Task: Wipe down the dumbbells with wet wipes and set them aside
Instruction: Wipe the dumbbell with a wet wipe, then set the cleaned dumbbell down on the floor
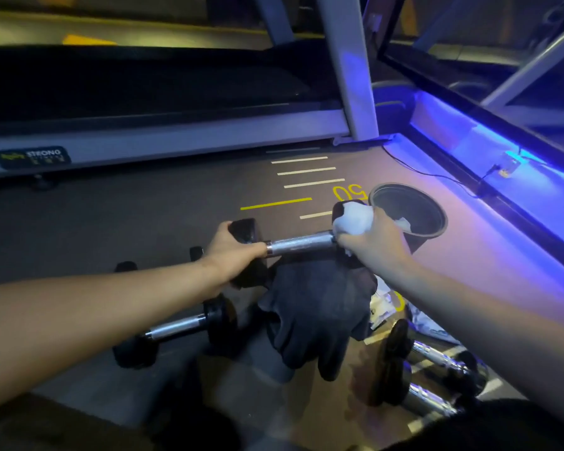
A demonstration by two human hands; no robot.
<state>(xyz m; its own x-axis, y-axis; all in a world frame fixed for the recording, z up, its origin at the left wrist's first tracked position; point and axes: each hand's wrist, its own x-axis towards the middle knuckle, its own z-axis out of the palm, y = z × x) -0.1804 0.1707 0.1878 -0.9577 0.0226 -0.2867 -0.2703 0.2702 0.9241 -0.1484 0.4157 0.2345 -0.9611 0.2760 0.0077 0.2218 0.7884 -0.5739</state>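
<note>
**Dumbbell in hand, wipe on its right head**

Held dumbbell (298, 244): off the floor, bar roughly level, in front of the person. Left hand (233, 255) curled round the left head and the bar end, steadying it. Right hand (370, 245) clutches a bunched white wet wipe (354, 219) pressed over the right head. Bare knurled bar shows between the two hands.

Progress, as a judgement: mid-task. This one is under the wipe at one end; bar and left head look not yet covered. Another dumbbell (176, 330) lies on the floor below the left forearm, two dark ends just behind it. A chrome-handled pair (427, 375) lies lower right. Which are cleaned and which wait cannot be told from position alone.

Containers: a dark round bin (437, 229) stands just beyond the right hand, a crumpled white wipe inside against its near wall. Torn pale packaging (383, 304) lies on the floor under the right forearm.

Surroundings: dark cloth (319, 314) draped under the dumbbell; treadmill base (163, 144) behind.
</note>
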